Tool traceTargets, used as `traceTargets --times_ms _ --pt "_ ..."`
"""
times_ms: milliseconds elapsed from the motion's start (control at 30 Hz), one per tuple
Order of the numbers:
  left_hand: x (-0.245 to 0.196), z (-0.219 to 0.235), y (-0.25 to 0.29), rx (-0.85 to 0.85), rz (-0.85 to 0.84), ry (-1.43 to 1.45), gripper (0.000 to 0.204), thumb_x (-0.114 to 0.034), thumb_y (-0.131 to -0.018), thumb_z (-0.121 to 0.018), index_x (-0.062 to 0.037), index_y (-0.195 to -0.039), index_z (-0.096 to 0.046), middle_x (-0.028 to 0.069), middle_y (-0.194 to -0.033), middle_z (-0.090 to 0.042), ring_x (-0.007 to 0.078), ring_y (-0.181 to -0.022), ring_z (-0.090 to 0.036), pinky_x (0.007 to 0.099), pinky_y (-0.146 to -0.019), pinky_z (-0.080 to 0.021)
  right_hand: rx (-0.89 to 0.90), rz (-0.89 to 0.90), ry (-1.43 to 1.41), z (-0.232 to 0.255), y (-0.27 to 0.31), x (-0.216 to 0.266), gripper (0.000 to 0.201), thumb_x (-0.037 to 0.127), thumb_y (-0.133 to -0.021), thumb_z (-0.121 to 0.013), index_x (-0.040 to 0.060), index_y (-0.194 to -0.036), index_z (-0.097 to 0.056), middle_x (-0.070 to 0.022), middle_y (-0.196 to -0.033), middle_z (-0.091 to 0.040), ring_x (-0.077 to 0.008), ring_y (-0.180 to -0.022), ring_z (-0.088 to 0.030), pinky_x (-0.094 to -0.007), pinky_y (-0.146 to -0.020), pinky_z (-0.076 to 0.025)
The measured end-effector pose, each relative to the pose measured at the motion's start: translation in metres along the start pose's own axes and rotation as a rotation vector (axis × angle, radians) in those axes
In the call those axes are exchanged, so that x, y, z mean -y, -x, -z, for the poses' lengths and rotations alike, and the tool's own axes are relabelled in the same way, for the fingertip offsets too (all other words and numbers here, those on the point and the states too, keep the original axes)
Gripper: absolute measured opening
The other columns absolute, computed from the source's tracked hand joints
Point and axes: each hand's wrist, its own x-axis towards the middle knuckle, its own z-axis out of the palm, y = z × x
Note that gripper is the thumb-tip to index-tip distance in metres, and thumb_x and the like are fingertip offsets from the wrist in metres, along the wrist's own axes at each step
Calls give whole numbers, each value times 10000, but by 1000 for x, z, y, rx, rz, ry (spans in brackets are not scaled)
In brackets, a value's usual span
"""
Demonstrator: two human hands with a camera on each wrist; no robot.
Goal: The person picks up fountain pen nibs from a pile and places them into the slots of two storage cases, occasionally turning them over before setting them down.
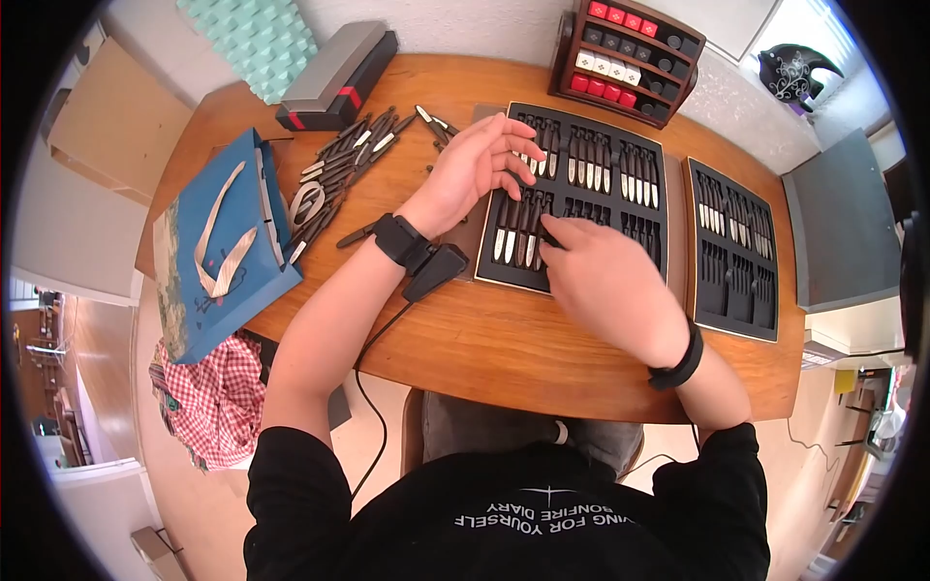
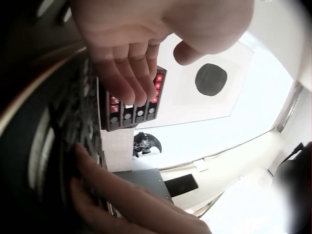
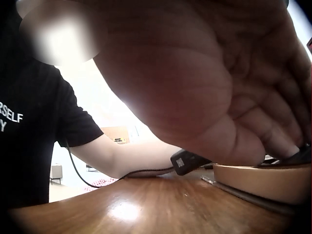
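My left hand hovers over the left edge of a black cutlery tray, its fingers loosely bent and nothing in them. In the left wrist view the left palm fills the top. My right hand reaches down into the tray's near left compartment. Its thumb and index finger pinch a dark-handled table knife at the end of a row of knives; the hand hides most of that knife. From the right wrist view, the right hand's fingertips are down at the tray's rim.
A second tray with knives and forks lies to the right. Left of the hands are a pile of dark-handled cutlery, a blue paper bag and a grey box. A wooden rack stands behind the trays.
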Motion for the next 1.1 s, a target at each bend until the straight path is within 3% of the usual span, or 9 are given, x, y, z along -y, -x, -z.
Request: traceTargets --times_ms 100,333,433,533,600,633,667,767,1100 --pt "0 -2 1 -14 1 0 458 -409 -1026 -329 -18 -1166 -523 112 -1039 -620 165 -839 -606 286 -679 -495 10 18 254 -19 2 13 259 103 -714 -608 -87 -868 -692 -269 -1141 -610 -297 -1018 -611 -342 -836 -499" --pt "-7 -5 3 -10 -7 2 404 -346 -1027 -349 -6 -1158 -523 103 -1015 -627 165 -829 -612 281 -671 -494 76 -26 398 -32 4 29 321 134 -737 -587 -72 -952 -706 -323 -1217 -567 -331 -1013 -593 -347 -871 -465" --pt "-27 -24 14 -87 -38 -148 350 -306 -1025 -388 -3 -1133 -528 102 -938 -641 176 -776 -625 284 -644 -492 83 -37 327 -22 5 24 279 118 -715 -599 -67 -901 -693 -267 -1111 -613 -292 -943 -609 -333 -795 -495" --pt "-39 -53 44 -55 -116 -774 301 -258 -1002 -437 -6 -1098 -570 119 -910 -653 200 -778 -637 304 -687 -504 122 -78 114 3 4 4 201 104 -713 -598 -47 -827 -666 -194 -959 -643 -277 -863 -625 -346 -751 -514" --pt "-34 -72 67 -13 -134 -1299 311 -258 -947 -539 -4 -1121 -579 154 -1014 -656 320 -924 -632 389 -822 -493 138 -86 -31 18 6 -9 137 102 -724 -601 -11 -774 -661 -157 -880 -648 -278 -818 -632 -353 -720 -517" --pt "-27 -73 77 62 -218 -1517 421 -285 -922 -557 11 -1221 -540 201 -1191 -597 397 -1106 -557 432 -956 -438 11 -92 -47 23 7 -13 102 91 -736 -595 2 -740 -644 -143 -816 -632 -293 -784 -631 -368 -706 -517" --pt "-21 -77 86 65 -208 -1529 421 -285 -922 -557 11 -1221 -540 201 -1191 -597 397 -1106 -557 432 -956 -438 -116 -97 -62 28 9 -16 86 81 -748 -589 16 -706 -626 -129 -752 -616 -309 -751 -630 -383 -693 -518" --pt "-10 -89 101 169 -55 -1727 598 -286 -927 -535 -14 -1426 -350 212 -1459 -365 393 -1353 -331 445 -1117 -273 -183 -119 -87 44 11 -23 127 102 -792 -584 7 -719 -627 -144 -721 -620 -321 -731 -633 -402 -690 -521" --pt "1 -96 106 156 -31 -1903 715 -444 -923 -521 42 -1416 -341 211 -1486 -329 357 -1392 -290 466 -1143 -226 -171 -143 -164 67 18 -25 190 166 -833 -583 -4 -755 -618 -169 -731 -635 -345 -759 -635 -427 -713 -514"
